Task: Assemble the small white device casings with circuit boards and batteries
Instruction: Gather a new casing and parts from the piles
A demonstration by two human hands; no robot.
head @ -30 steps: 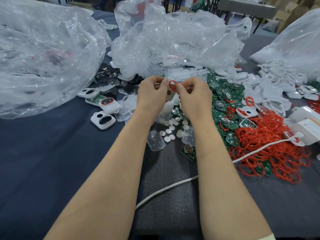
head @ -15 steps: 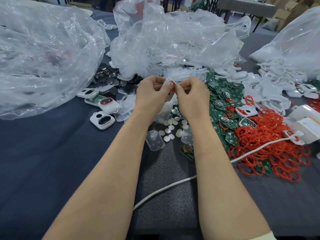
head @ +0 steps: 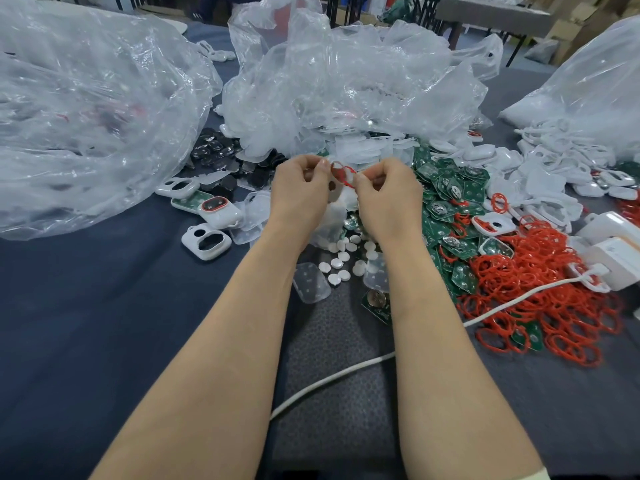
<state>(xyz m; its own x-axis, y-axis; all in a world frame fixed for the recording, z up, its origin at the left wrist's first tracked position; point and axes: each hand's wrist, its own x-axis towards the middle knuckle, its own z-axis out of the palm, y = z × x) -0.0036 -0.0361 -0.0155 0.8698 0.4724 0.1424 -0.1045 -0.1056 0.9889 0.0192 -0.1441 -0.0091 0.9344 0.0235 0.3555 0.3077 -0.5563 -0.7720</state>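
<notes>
Dark blue-grey cloth over bench, workshop w/ more tables and cartons behind; clear plastic bags heaped along far edge and far-left corner. Raised over bench centre, just short of far heap: left hand and right hand, fingers of both curled, pinching one red ring from opp. sides betw. thumb and fingertips. Just under ring, also in left-hand pinch, what looks like a pale translucent casing part; touching ring or just clear of it, can't tell. Expect thin, soft, stretchy rubber in that ring, v. light, apt to twist or spring off; best taken at two opp. points on rim and eased round its seat, not yanked. Expect stiff but thin, slippery plastic in casing part; hold by edges. Toward right edge: green circuit boards in a spread, loose red rings piled nearer front, white casing shells beyond. Small white discs on bench below hands. Left of centre: open white casing, closed-up unit w/ red rim, black parts at foot of left bag. White cable from front centre to white box at right edge. Hidden or unclear: far side of fingertips, true shape of held part, whether discs are batteries, bag contents behind glare, right-hand pile cut off by frame.
</notes>
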